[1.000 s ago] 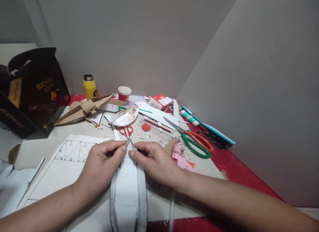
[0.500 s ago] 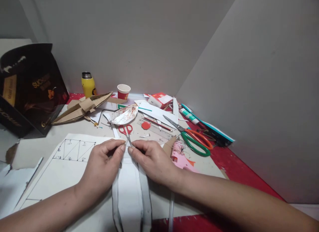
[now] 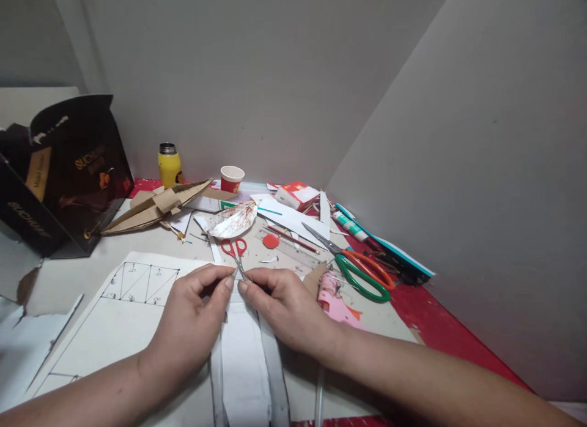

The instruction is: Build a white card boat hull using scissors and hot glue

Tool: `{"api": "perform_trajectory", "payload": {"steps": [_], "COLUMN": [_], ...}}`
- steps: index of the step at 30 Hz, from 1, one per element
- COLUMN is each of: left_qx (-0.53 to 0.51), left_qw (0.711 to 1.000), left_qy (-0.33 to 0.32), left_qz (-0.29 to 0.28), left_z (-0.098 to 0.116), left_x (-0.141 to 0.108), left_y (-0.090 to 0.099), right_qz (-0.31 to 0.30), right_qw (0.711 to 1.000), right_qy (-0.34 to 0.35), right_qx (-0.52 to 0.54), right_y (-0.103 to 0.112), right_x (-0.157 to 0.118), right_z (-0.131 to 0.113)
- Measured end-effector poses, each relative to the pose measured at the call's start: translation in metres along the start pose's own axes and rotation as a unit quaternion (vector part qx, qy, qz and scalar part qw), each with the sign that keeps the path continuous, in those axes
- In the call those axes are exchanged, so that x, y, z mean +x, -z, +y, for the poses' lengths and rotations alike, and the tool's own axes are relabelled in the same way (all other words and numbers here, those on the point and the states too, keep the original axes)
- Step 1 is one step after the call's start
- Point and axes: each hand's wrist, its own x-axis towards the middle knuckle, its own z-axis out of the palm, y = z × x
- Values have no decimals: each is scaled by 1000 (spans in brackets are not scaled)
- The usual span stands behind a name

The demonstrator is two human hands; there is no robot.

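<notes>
Two hands work close together, the left hand [image 3: 195, 314] and the right hand [image 3: 287, 311], each with its grip pressed together, thumb against forefinger, seemingly pinching the narrow far end of a white paper strip [image 3: 244, 360]. The fingertips hide just how that end is folded or joined. From there the strip runs back between the wrists towards the person, dark lines along its pale side flaps. Its body looks largely shaped, with the flaps formed along both long sides, while the pinched end appears to be still in hand; how much remains on it cannot be told. Just beyond the fingertips are small red-handled scissors [image 3: 237, 260], their blades partly hidden by the fingers. Farther out, a leaf-shaped silvery piece [image 3: 235, 221] and a red paper piece [image 3: 270, 241] lie near a pencil [image 3: 299, 240]. Large scissors [image 3: 340, 252] with green and orange handles rest to the right, beside a pink glue gun [image 3: 338, 297]. Left of the strip, a white sheet [image 3: 123, 332] bears ruled triangles. Behind it sit a cardboard boat-like form [image 3: 160, 207], a yellow bottle [image 3: 170, 170], a paper cup [image 3: 232, 179] and a black box [image 3: 85, 188], all on the tabletop [image 3: 463, 341].
</notes>
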Motion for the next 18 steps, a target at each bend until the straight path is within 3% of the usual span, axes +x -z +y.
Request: {"api": "perform_trajectory", "payload": {"steps": [8, 18], "left_qx": [-57, -46], "left_qw": [994, 993], "left_qy": [86, 64], "left_qz": [-28, -90], "left_z": [6, 8], "left_x": [8, 12], "left_y": [8, 12], "right_qz": [4, -3], "right_qw": [1000, 1000], "right_qy": [-7, -3], "right_qx": [-20, -26], "right_y": [7, 9], "right_x": [1, -5], "right_z": [-7, -4]}}
